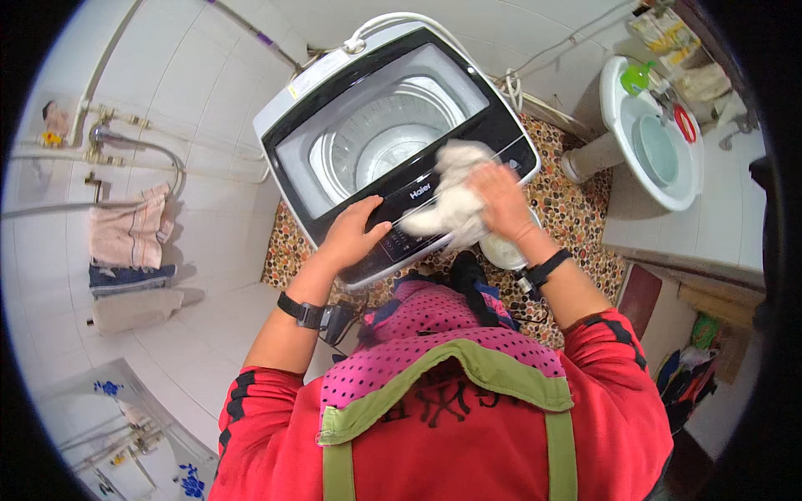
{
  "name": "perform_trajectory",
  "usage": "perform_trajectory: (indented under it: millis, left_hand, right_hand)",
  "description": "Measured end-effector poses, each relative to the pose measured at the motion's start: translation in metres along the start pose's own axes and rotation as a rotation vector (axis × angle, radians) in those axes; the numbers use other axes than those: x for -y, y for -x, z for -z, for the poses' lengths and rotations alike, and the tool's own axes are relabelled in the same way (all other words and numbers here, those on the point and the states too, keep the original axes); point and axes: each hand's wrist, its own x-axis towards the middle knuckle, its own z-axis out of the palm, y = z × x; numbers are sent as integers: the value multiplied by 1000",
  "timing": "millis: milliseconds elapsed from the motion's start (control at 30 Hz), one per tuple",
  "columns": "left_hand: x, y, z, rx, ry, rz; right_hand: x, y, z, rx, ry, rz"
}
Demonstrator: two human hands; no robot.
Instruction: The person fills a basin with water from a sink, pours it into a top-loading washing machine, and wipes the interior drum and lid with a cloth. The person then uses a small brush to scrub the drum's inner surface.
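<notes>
One white cloth (451, 215) is gripped by the bent fingers of the right hand (501, 200) over the right part of the front panel of one washing machine (511, 138); because of blur, its exact folds cannot be told. The machine's single drum (401, 150) is visible behind the panel. The left hand (351, 236) is laid at the panel's left part, its fingers spread. Two dark bands (302, 311) are worn, one per wrist. At the right, one pale green bowl (656, 149) is held in one white washbasin (615, 108).
</notes>
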Motion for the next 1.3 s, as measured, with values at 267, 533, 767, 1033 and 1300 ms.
perform_trajectory:
  millis: [267, 533, 767, 1033, 1300]
  left_hand:
    - [12, 54, -26, -265, 168, 59]
    - [28, 96, -38, -213, -417, 311]
    - [52, 101, -62, -406, -267, 105]
    - [40, 97, -57, -324, -334, 239]
    - [2, 34, -36, -399, -321, 38]
  right_hand:
    - [-61, -85, 33, -124, -403, -117]
    - [-17, -162, 33, 516, -148, -6]
    - [88, -172, -8, 662, -315, 155]
    - [111, -156, -23, 528, -208, 177]
    - [-81, -107, 36, 73, -321, -535]
